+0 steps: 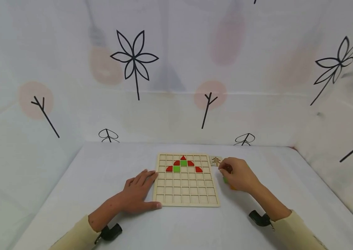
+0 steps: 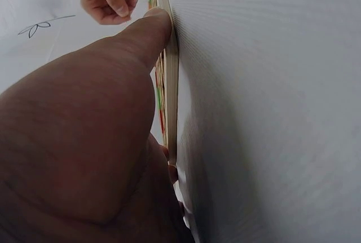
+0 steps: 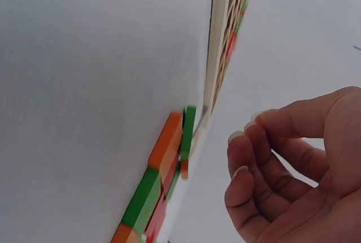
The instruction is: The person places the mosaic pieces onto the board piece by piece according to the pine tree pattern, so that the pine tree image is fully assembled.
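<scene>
A light wooden grid board [image 1: 185,191] lies on the white table, with red and green pieces set in its upper rows. My left hand [image 1: 137,196] rests along the board's left side, fingers spread on its left edge and thumb at the lower left corner. To the right of the board, my right hand [image 1: 239,173] hovers above loose coloured blocks. Its fingers [image 3: 242,153] are loosely curled, thumb and forefinger tips close together, and no piece shows between them. Beneath it lie an orange block [image 3: 166,141] and a green block [image 3: 142,198], mostly hidden by the hand in the head view.
A small pattern card [image 1: 215,161] with a tree-like figure lies by the board's upper right corner. White cloth walls [image 1: 176,118] with printed flowers and twigs enclose the table. A dark camera [image 1: 111,232] is strapped at the left wrist, another camera [image 1: 259,218] at the right.
</scene>
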The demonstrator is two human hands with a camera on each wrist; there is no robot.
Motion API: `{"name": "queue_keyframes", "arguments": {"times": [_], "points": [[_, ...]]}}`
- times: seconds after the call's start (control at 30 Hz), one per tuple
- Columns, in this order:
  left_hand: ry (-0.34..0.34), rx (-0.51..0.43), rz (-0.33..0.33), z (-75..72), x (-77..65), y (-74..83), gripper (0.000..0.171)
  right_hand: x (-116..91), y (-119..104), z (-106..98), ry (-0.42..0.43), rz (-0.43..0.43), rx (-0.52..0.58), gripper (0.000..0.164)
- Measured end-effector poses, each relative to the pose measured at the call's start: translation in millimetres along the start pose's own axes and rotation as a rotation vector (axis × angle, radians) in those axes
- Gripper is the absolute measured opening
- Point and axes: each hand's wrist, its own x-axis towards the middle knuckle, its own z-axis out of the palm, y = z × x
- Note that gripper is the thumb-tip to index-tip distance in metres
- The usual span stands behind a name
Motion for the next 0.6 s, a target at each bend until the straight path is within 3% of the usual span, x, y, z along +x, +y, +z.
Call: {"name": "queue_keyframes", "arguments": {"times": [0.23,0.6], "points": [[-0.002,-0.004,0.001,-1.1,-0.3,0.7,0.109,-0.1,21.1,-12.5,-0.010,0.027,-0.015,0.004],[-0.007,-0.005,-0.007,-2.0,-0.5,1.6,0.109,-0.2,37.0,-22.9,-0.207,-0.054,0.016,0.010]]}}
